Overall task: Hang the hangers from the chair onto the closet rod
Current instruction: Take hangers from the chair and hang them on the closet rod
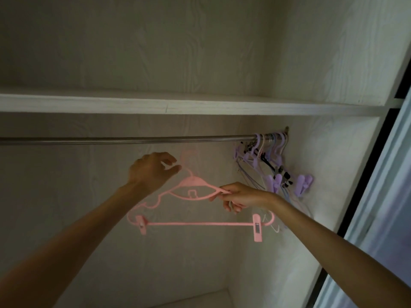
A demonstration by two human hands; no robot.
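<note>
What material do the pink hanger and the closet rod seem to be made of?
Pink hanger: probably moulded plastic with a matte finish, judging by its even colour and thin shaped outline; its clips seem to have a small metal part. Closet rod: likely metal, smooth and shiny, since a bright streak of light runs along it.

From my seat, the pink hanger's hook (pixel 189 157) is a motion-blurred smear below the closet rod (pixel 133 140), whose left end is cut off by the frame's edge. My left hand (pixel 151 172) covers part of the hanger's neck. The hung hangers (pixel 266 161) tangle together at the right; I can't count them, perhaps several.
</note>
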